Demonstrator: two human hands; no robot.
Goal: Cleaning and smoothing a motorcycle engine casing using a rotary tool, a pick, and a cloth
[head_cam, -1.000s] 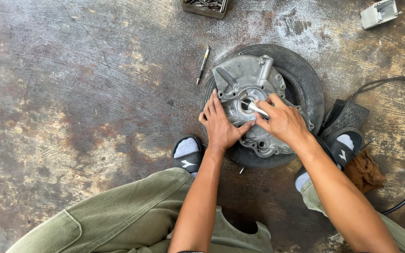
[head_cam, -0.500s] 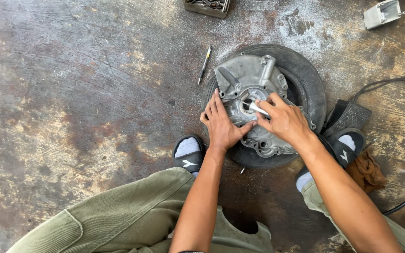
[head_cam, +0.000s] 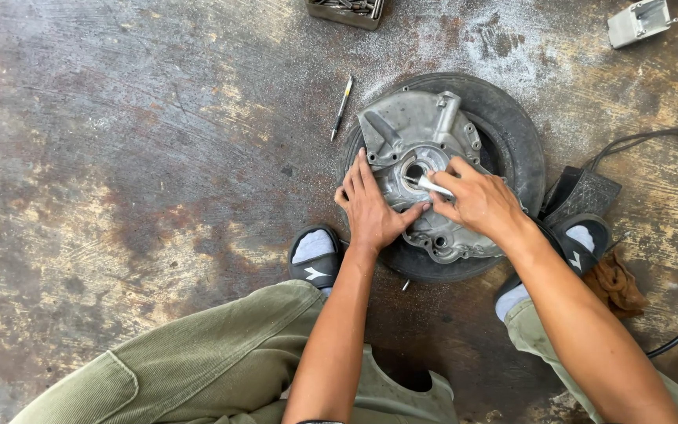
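A grey cast-metal engine cover (head_cam: 425, 169) with a round hole near its middle is lying flat on top of a worn black rubber tyre (head_cam: 515, 129), which is itself resting on the stained concrete floor (head_cam: 119, 157). The left hand (head_cam: 370, 208) is pressing down flat on the cover's near-left edge, its fingers (head_cam: 360, 174) lying spread and straight, gripping nothing, with the thumb reaching toward the middle. The right hand (head_cam: 480, 200) is sitting just right of the hole, its fingers curled tight around a short silver metal tool (head_cam: 431, 185) whose tip is pointing into the opening. The person is squatting in olive-green trousers (head_cam: 221, 361), with black sandals (head_cam: 315, 259) planted on either side of the tyre. A slim pen-like screwdriver (head_cam: 342, 107) is lying on the floor just left of the tyre. A metal tray of small parts (head_cam: 347, 11) is sitting at the top edge, a small grey box-shaped part (head_cam: 639, 21) is lying at the top right, and black cables (head_cam: 668, 141) are trailing along the right side beside a brown rag (head_cam: 615, 284).
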